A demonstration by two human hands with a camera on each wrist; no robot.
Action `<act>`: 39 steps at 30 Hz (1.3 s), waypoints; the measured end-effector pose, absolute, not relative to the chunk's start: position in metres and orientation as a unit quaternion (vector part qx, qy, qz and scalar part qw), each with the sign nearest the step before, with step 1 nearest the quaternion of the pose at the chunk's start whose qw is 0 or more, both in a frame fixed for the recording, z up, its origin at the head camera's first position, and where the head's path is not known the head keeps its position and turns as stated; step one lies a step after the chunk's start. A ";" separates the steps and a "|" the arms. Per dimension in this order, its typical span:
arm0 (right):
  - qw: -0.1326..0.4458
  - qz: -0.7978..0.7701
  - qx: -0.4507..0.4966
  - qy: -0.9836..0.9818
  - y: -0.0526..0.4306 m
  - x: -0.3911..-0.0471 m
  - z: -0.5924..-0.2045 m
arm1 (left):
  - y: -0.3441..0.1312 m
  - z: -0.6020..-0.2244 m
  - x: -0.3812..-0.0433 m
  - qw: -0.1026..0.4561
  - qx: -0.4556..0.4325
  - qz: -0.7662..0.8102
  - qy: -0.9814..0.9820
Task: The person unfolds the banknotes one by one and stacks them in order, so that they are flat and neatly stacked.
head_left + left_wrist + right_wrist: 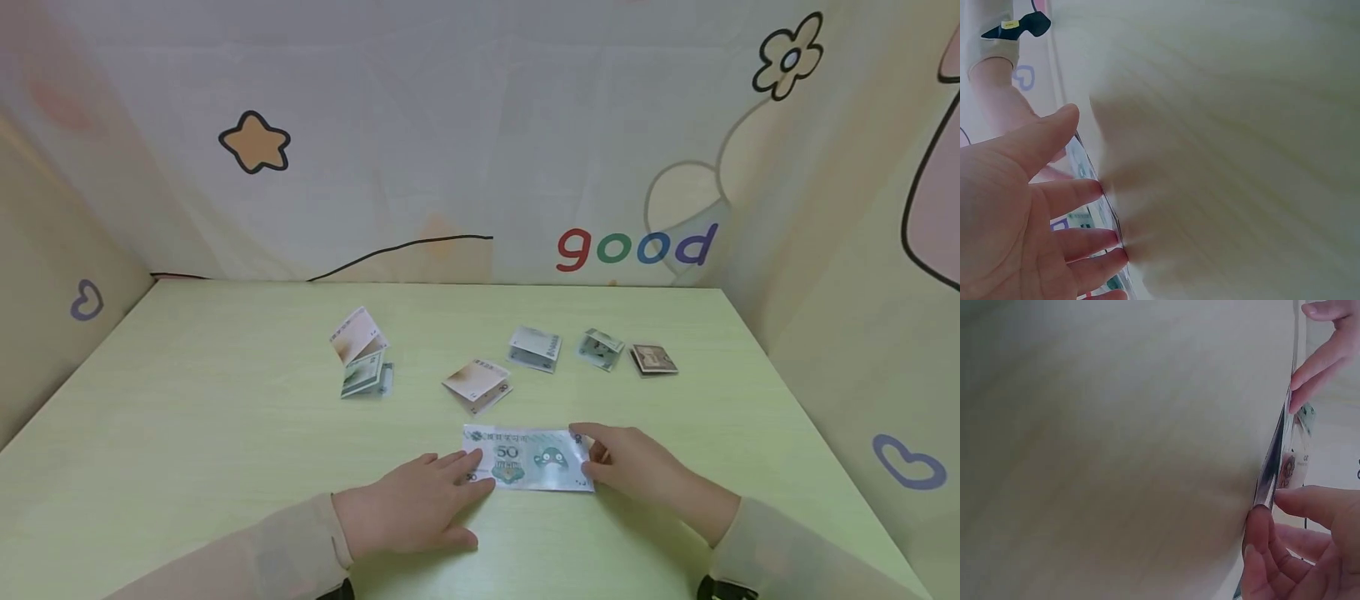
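A pale blue-green play banknote marked 50 (525,458) lies face up near the front of the table in the head view. My left hand (423,502) rests spread, its fingers pressing the note's left end. At the other end, my right hand (637,462) pinches the note's edge between thumb and fingers. In the right wrist view that edge of the banknote (1270,472) is lifted off the table, with the right hand (1300,544) at it. Straight fingers of the left hand (1035,206) touch the note in the left wrist view.
Behind the note lie folded banknotes: a brownish one (477,382), a grey one (535,347), a green one (600,346) and a dark brown one (655,359). Farther left, a pinkish folded note (358,333) touches a green folded note (363,375). Printed cloth walls (420,125) enclose the table.
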State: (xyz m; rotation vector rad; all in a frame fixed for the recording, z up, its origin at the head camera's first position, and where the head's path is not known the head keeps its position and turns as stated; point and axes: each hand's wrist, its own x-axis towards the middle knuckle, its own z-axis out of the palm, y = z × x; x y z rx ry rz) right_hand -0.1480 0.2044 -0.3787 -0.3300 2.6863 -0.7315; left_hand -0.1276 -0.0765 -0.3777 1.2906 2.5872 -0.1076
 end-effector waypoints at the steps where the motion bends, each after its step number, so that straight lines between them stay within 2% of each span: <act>1: 0.165 -0.241 -0.120 0.949 0.203 -0.147 -0.378 | -0.076 -0.377 -0.128 0.125 0.442 -0.039 0.887; 11: 0.161 -0.161 -0.127 0.965 0.195 -0.148 -0.377 | -0.078 -0.374 -0.128 0.146 0.433 -0.046 0.889; 19: 0.157 -0.198 -0.137 0.958 0.198 -0.156 -0.377 | -0.079 -0.372 -0.127 0.150 0.433 -0.041 0.888; 26: 0.119 -0.282 -0.129 0.943 0.207 -0.178 -0.370 | -0.079 -0.375 -0.128 0.138 0.437 -0.051 0.887; 34: 0.071 -0.307 -0.107 0.943 0.212 -0.216 -0.376 | -0.077 -0.375 -0.128 0.133 0.438 -0.052 0.888; 39: 0.066 -0.332 -0.090 0.937 0.210 -0.234 -0.380 | -0.075 -0.376 -0.128 0.132 0.440 -0.051 0.887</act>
